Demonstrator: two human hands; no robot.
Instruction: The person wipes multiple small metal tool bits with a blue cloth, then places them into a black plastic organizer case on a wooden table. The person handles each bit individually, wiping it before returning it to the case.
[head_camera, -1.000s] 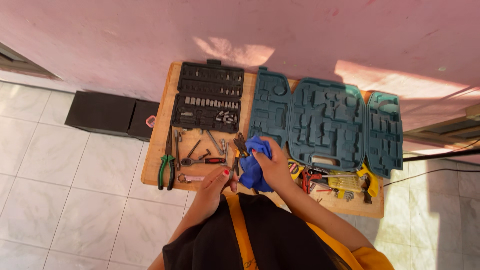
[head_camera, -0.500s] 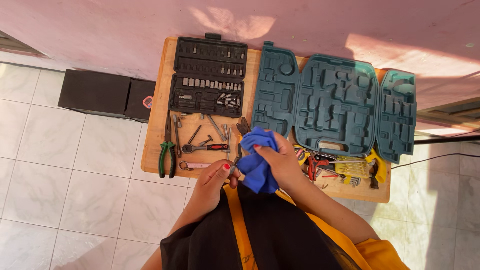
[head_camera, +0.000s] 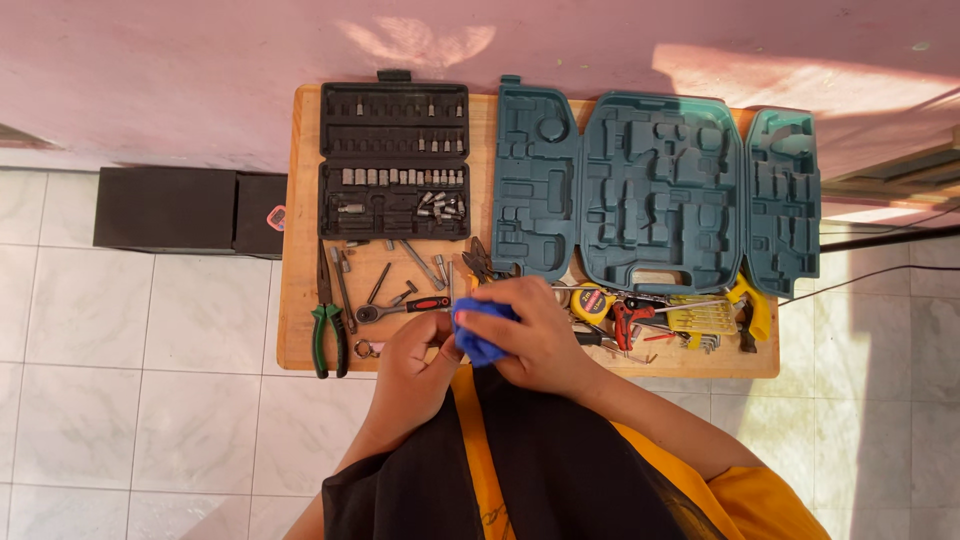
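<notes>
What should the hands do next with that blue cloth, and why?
Probably keep rubbing the small piece pinched in the left hand. The right hand presses the blue cloth against it, so the wiping looks unfinished. What the piece is cannot be told. Other tools, like the red-handled ratchet, lie on the wooden table.

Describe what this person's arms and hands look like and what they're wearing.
Both hands are bare, with no gloves. The left hand shows red-painted nails; no rings or watch can be made out. The forearms are uncovered. An orange-yellow sleeve covers the right upper arm, under a black apron-like garment with an orange strap.
</notes>
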